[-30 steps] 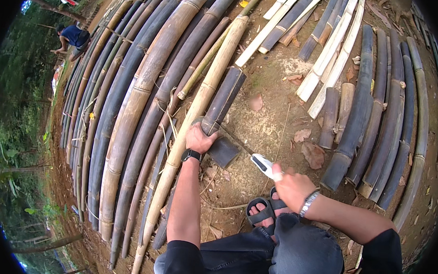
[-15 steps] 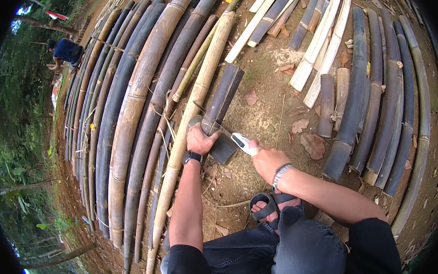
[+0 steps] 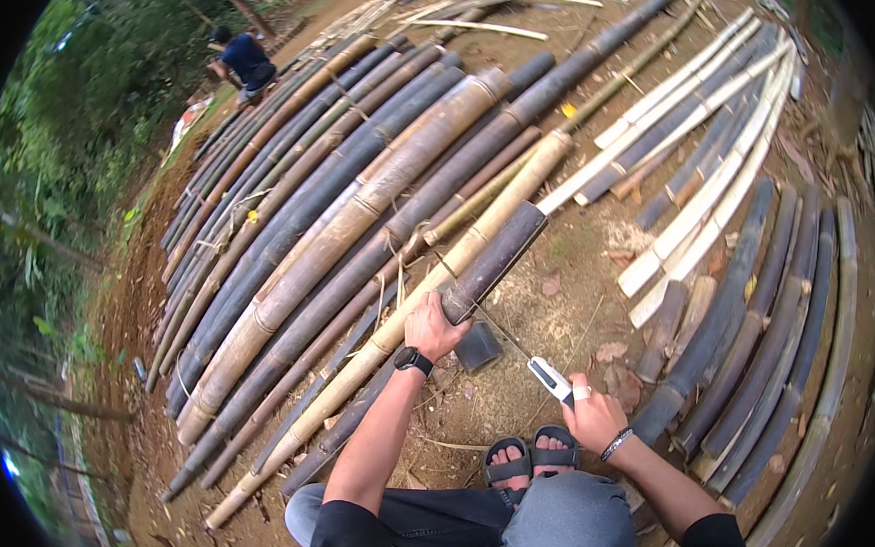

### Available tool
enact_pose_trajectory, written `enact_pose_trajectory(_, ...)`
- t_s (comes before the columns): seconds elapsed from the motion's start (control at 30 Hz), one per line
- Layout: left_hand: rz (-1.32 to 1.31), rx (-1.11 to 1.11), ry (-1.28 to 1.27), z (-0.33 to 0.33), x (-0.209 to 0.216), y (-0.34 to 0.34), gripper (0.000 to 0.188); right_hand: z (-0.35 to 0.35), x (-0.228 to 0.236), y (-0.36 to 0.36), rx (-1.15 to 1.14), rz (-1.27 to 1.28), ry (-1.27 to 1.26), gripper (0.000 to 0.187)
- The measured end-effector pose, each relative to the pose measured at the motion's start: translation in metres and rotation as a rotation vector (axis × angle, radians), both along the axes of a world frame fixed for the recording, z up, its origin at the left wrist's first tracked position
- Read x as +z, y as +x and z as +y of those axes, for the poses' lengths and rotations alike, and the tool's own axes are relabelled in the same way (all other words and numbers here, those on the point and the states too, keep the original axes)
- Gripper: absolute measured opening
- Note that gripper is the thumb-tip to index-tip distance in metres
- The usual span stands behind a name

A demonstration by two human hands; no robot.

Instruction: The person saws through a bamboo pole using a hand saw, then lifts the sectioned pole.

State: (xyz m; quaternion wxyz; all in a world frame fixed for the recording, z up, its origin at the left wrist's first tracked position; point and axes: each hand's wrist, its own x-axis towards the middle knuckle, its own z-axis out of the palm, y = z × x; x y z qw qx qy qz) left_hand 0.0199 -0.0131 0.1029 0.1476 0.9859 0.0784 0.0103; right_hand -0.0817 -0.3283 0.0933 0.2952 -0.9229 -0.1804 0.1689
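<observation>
My left hand [image 3: 435, 328] is closed around the near end of a dark bamboo piece [image 3: 496, 260], which leans across a long pale bamboo pole [image 3: 390, 336]. In my right hand [image 3: 594, 420] is a handsaw [image 3: 552, 381] with a white and black handle, gripped by wrapped fingers. Its thin blade stretches from the handle toward the bamboo beside my left hand; whether the teeth touch it I cannot tell. Just below that spot shows a short dark bamboo section [image 3: 478, 347], partly hidden behind the held piece and my hand.
Many long bamboo poles [image 3: 335, 222] lie side by side at the left. Split pale strips [image 3: 706, 225] and dark bamboo lengths [image 3: 720, 321] lie at the right. My sandalled feet [image 3: 531, 460] are close below the saw. Another person [image 3: 245, 59] crouches at the far left.
The view has turned, so the poles slant more to the right. My right hand has drawn the saw back from the bamboo, baring more blade. My left hand still grips the piece.
</observation>
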Motion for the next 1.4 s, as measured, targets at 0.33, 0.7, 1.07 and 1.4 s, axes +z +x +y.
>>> enact_pose_trajectory(0.33,-0.51,0.136,-0.052,0.024,0.185,-0.108,0.058,0.029,0.07,-0.019,0.021,-0.305,0.387,0.042)
enact_pose_trajectory(0.7,-0.593,0.076,-0.182,0.032,0.22,-0.168,0.062,0.021,0.062,-0.013,0.184,-0.549,0.472,0.04)
enact_pose_trajectory(1.07,-0.556,0.047,-0.296,0.054,0.174,-0.119,0.058,0.03,0.067,0.019,0.105,-0.406,0.352,0.035)
enact_pose_trajectory(1.4,-0.245,0.084,-0.26,0.108,0.114,-0.009,0.061,0.078,0.127,0.062,0.095,-0.172,0.069,0.039)
